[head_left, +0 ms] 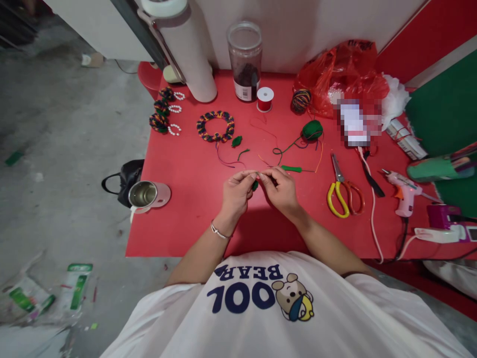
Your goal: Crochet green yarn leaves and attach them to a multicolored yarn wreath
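My left hand (pixel 237 193) is closed in a pinch on a small dark green crocheted piece (pixel 255 185), most of it hidden by the fingers. Thumb and forefinger of my right hand (pixel 279 190) are pressed together right beside it, and what they pinch is too small to make out. Just beyond the hands lies a green-handled crochet hook (pixel 291 169). A green crocheted leaf (pixel 237 141) and a short green yarn scrap (pixel 243 154) rest on the red table (pixel 186 214). Behind them is a multicoloured crocheted ring (pixel 201 130) with loose yarn tails.
Scissors (pixel 338 186), a pink glue gun (pixel 404 191) and cables lie right. Green yarn (pixel 312 130), multicoloured yarn (pixel 301 101), a ribbon spool (pixel 265 99), a jar (pixel 245 64) and a tall bottle (pixel 196 59) stand behind. A metal mug (pixel 160 195) sits near the left edge.
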Available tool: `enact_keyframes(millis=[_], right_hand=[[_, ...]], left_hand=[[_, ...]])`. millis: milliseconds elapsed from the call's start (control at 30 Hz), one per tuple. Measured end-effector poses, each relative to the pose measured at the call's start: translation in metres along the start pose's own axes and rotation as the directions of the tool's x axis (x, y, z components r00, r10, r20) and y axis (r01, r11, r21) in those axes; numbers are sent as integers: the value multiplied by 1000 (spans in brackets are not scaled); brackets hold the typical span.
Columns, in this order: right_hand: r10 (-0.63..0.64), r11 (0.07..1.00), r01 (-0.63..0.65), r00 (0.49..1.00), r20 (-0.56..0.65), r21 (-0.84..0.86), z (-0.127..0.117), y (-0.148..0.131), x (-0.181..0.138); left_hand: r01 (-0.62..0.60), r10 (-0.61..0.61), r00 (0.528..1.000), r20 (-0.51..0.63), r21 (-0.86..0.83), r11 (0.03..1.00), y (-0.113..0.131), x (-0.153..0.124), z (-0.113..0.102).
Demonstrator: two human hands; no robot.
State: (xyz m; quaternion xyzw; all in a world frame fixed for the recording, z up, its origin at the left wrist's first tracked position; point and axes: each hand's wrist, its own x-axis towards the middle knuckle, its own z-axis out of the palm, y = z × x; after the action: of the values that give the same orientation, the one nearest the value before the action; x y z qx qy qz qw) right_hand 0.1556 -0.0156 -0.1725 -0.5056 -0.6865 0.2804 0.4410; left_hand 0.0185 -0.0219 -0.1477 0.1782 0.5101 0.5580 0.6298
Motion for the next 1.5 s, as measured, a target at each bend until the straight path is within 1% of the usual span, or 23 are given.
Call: enact_keyframes(millis=[267, 400, 600, 767, 1100, 1500], right_hand=[[3, 1000, -3, 1000, -27, -2, 1, 1, 0], [12, 1000, -12, 1000, -22, 5, 1, 1, 0], [18, 1000, -18, 1000, -23, 8, 0, -2, 0], [13, 1000, -12, 999, -38, 13, 0, -1, 0], [39, 999, -39, 999, -37, -4, 0, -1, 0], [34, 999, -34, 999, -1, 13, 0, -2, 0]], left_hand=[[0, 0, 1000, 27, 9, 1000, 0, 0, -1], [-7, 6, 999, 53, 9, 1000, 1, -1, -2], [8, -9, 999, 36, 28, 1000, 0, 0, -3], [5, -6, 999, 39, 26, 1000, 0, 0, -2], [5, -5, 999, 52, 1, 1000, 0, 0, -3], [12, -12, 999, 36, 6, 1000, 2, -1, -1]])
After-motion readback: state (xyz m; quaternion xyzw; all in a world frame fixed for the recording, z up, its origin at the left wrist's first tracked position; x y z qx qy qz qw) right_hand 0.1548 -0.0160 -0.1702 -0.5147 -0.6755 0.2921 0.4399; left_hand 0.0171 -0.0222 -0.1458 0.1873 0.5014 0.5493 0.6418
